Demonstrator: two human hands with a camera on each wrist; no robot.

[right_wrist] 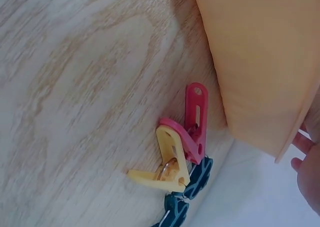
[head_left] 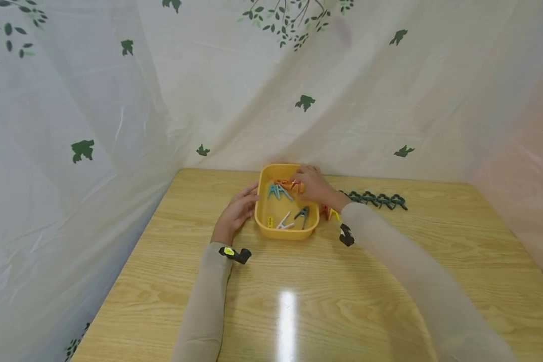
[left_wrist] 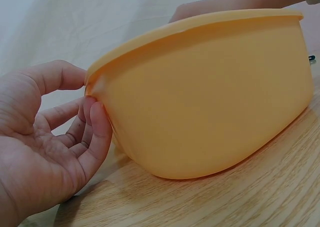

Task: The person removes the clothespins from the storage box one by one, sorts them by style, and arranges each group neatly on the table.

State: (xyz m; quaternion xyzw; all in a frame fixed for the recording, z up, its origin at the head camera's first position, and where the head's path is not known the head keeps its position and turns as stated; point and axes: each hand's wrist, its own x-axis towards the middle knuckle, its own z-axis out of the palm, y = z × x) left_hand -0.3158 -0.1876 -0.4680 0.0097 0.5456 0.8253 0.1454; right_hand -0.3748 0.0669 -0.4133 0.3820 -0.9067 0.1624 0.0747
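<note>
A yellow plastic basin [head_left: 287, 234] stands on the table with several clothes pegs in it. My left hand [head_left: 238, 211] is at its left side; in the left wrist view the fingertips [left_wrist: 101, 122] touch the wall just under the rim. My right hand [head_left: 314, 184] reaches over the right rim, fingers down at the orange pegs [head_left: 282, 184]; I cannot tell whether they grip one. Light blue pegs [head_left: 273, 190] lie beside these. Lower in the basin are a white peg [head_left: 283, 224], a grey-blue peg [head_left: 302, 213] and a small yellow piece [head_left: 270, 221].
Right of the basin, a red peg [right_wrist: 196, 112] and a yellow peg [right_wrist: 172, 173] rest on the wooden table [head_left: 344, 291]. Several dark green pegs [head_left: 383, 200] continue that row to the right. A pale curtain [head_left: 235, 100] with leaf prints hangs behind the table's back edge.
</note>
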